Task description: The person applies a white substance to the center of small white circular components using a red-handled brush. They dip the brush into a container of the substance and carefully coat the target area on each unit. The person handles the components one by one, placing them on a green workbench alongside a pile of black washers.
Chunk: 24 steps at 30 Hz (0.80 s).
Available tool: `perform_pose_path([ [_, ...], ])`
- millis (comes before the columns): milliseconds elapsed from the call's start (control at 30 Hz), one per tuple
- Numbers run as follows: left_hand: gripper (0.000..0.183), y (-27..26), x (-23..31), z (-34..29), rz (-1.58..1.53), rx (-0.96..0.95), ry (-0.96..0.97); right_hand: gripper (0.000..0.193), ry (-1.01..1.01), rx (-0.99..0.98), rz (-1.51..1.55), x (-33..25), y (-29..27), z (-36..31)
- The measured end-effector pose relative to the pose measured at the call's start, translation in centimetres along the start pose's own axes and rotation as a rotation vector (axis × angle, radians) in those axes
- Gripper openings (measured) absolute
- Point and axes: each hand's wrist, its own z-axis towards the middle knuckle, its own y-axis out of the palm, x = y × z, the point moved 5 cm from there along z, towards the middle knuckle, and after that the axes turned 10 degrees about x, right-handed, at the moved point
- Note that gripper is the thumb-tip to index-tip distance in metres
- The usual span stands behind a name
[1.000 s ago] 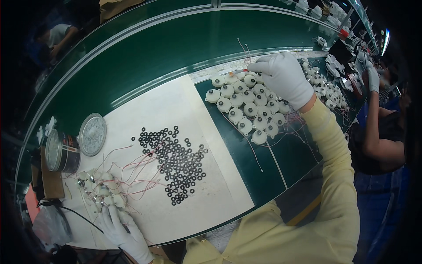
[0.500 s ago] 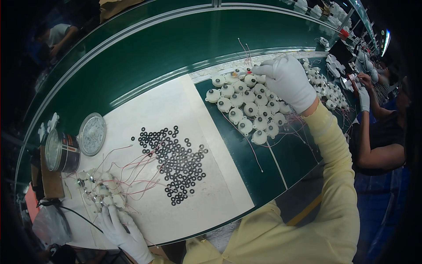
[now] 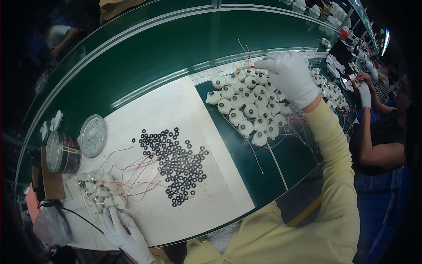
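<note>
And here's the right hand, white-gloved, raised above the far edge of the table, thumb and fingers pinched tight on a slim stick with red at the grip and orange toward its far end. What exactly that stick is, I can't tell at this size. Its orange end points left, right over the back row of the round white housings, dark knobs upward, packed together on the green stretch toward the table's far edge; whether it touches one is too small to call.

Over to the left hand, gloved as well, low by the near edge toward the near left corner, fingers reaching onto the pile of white parts. Is it gripping one? Can't tell from here. Pink wires fan out of that pile to the right, across the white sheet, some reaching the small black rings strewn mid-sheet.

Along the left edge, a tin leans just beside a round lid, with a cardboard box nearer the body. And off the right edge, a co-worker's gloved hand is up near some white pieces.
</note>
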Motion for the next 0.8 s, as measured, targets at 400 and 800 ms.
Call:
perform_pose_path([
  [400, 0.039, -0.4, 0.5, 0.2, 0.014, 0.044, 0.058, 0.018, 0.062, -0.136, 0.049, 0.0, 0.5, -0.5],
  [800, 0.042, -0.6, 0.7, 0.3, -0.005, 0.038, 0.049, 0.021, 0.023, -0.023, 0.02, -0.4, 0.1, 0.0],
])
